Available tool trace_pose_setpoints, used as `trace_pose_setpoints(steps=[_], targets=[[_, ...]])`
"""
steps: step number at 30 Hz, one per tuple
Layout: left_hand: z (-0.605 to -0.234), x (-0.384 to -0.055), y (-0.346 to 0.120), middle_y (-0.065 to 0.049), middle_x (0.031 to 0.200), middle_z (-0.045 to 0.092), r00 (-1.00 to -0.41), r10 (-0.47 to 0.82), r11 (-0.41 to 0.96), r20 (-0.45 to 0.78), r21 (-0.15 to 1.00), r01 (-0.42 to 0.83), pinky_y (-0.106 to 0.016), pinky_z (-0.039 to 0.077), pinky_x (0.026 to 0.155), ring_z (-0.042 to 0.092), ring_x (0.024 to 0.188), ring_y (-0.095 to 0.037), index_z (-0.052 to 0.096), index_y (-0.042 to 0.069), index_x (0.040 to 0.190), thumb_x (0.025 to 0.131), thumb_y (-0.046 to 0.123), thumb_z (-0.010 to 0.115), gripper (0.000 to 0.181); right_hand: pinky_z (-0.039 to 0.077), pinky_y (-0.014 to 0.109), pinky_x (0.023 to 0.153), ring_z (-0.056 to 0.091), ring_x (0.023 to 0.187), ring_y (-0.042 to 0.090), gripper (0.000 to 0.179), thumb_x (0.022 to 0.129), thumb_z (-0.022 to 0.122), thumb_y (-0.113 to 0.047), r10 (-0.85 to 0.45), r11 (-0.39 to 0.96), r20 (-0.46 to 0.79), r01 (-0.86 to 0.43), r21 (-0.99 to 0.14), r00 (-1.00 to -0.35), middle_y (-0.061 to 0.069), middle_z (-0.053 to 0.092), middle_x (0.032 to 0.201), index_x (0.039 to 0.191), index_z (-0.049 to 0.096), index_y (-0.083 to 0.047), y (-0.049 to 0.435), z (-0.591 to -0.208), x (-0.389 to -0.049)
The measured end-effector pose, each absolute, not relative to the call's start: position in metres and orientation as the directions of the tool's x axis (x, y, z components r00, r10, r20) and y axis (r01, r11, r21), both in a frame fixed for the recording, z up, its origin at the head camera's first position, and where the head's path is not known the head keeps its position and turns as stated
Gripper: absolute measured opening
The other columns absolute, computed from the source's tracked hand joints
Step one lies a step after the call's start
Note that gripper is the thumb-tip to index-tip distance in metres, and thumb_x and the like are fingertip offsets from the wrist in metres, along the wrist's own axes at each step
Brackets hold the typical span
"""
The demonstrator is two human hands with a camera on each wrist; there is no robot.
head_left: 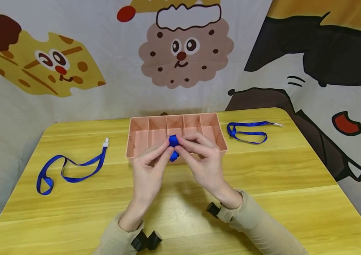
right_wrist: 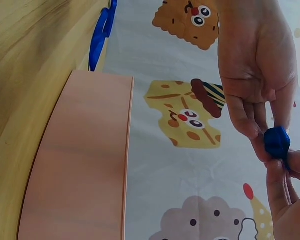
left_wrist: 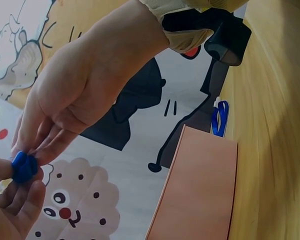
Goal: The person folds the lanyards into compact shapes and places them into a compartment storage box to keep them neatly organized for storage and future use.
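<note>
Both hands meet over the front of the pink divided box, with a small rolled-up blue lanyard (head_left: 173, 141) between them. My left hand (head_left: 149, 169) pinches its left side between thumb and fingers. From the other side, my right hand (head_left: 204, 160) pinches it the same way. The wrist views show the blue bundle (right_wrist: 277, 142) as a compact, glossy roll, held up above the table. Fingertips cover part of it, and any clip on it is hidden.
The pink box (head_left: 129, 136) has several compartments and stands at the table's back middle. A blue lanyard with a white clip (head_left: 83, 179) lies loose on the left. Another blue lanyard (head_left: 250, 124) lies at the back right. A patterned cloth (head_left: 110, 106) hangs behind the wooden table (head_left: 279, 219).
</note>
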State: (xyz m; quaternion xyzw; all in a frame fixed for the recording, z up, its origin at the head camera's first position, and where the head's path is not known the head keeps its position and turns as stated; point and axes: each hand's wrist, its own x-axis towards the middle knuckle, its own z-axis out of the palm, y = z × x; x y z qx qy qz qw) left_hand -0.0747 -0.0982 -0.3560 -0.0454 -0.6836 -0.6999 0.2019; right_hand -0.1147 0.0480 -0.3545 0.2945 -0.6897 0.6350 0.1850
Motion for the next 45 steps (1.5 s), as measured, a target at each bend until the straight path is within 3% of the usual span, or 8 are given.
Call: trace_pose_setpoints(steps=[5,15,20,25,30,34,36,45], targets=[[-0.355,-0.076,-0.101,-0.034,0.119,0.072,-0.923,-0.215,-0.015,0.319,0.944,0.330,-0.016,0.062,0.082,0.073,0.098,0.006,0.068,-0.017,0.120,0.094,-0.012,0.069,0.027,0.062,0.018,0.079,0.068,0.097,0.005,0.024,0.092,0.073,0.009,-0.194,0.026,0.624,-0.639,-0.768,-0.757,0.027,0.071,0.102,0.114,0.073,0.016,0.048,-0.353,-0.115],[-0.356,-0.083,-0.105,-0.035,0.119,0.072,-0.944,-0.262,-0.021,0.203,0.976,0.216,-0.014,0.061,0.078,0.073,0.089,0.005,0.071,-0.014,0.121,0.094,-0.007,0.072,0.027,0.066,0.029,0.085,0.073,0.097,0.007,0.031,0.093,0.074,0.007,-0.252,0.066,0.463,-0.492,-0.868,-0.850,0.025,0.072,0.111,0.124,0.073,0.009,0.051,-0.350,-0.118],[-0.363,-0.087,-0.111,-0.036,0.118,0.072,-0.942,-0.281,0.001,0.185,0.981,0.192,-0.013,0.060,0.077,0.073,0.087,0.007,0.071,-0.013,0.121,0.094,-0.007,0.072,0.028,0.066,0.030,0.086,0.076,0.098,0.019,0.036,0.092,0.073,0.009,-0.248,0.131,0.452,-0.492,-0.861,-0.857,0.026,0.071,0.119,0.127,0.071,0.009,0.064,-0.355,-0.126],[-0.371,-0.090,-0.125,-0.034,0.114,0.074,-0.931,-0.324,0.020,0.169,0.985,0.172,-0.012,0.060,0.071,0.072,0.081,0.005,0.072,-0.012,0.121,0.094,-0.007,0.071,0.027,0.061,0.020,0.091,0.072,0.104,0.035,0.039,0.095,0.073,0.002,-0.232,0.315,0.377,-0.436,-0.843,-0.897,0.023,0.068,0.130,0.134,0.068,0.006,0.094,-0.362,-0.145],[-0.374,-0.091,-0.138,0.000,0.100,0.083,-0.924,-0.334,0.055,0.184,0.983,0.176,-0.015,0.060,0.068,0.071,0.078,0.003,0.073,-0.010,0.121,0.095,-0.004,0.072,0.027,0.058,0.044,0.104,0.063,0.108,0.037,0.046,0.099,0.072,-0.008,-0.223,0.498,0.299,-0.372,-0.783,-0.928,0.021,0.062,0.142,0.144,0.063,-0.002,0.126,-0.373,-0.164],[-0.373,-0.093,-0.151,0.025,0.090,0.075,-0.923,-0.339,0.093,0.184,0.982,0.162,-0.015,0.060,0.068,0.069,0.076,0.003,0.073,-0.007,0.124,0.096,-0.001,0.072,0.028,0.053,0.061,0.109,0.060,0.125,0.044,0.050,0.100,0.071,-0.010,-0.212,0.575,0.248,-0.326,-0.750,-0.945,0.025,0.058,0.147,0.147,0.058,0.001,0.148,-0.381,-0.174],[-0.373,-0.094,-0.157,0.028,0.087,0.072,-0.919,-0.346,0.123,0.190,0.980,0.156,-0.014,0.059,0.067,0.069,0.075,0.004,0.074,-0.006,0.124,0.097,0.000,0.072,0.028,0.053,0.062,0.109,0.057,0.134,0.046,0.050,0.101,0.070,-0.010,-0.209,0.595,0.220,-0.302,-0.744,-0.953,0.027,0.056,0.148,0.148,0.056,0.003,0.157,-0.385,-0.178],[-0.374,-0.094,-0.178,0.032,0.085,0.071,-0.916,-0.363,0.187,0.173,0.976,0.110,-0.015,0.059,0.066,0.068,0.073,0.006,0.073,-0.005,0.125,0.097,0.002,0.072,0.029,0.057,0.062,0.101,0.060,0.130,0.049,0.049,0.101,0.069,-0.009,-0.196,0.621,0.122,-0.219,-0.753,-0.973,0.029,0.057,0.145,0.147,0.057,0.004,0.175,-0.401,-0.194]])
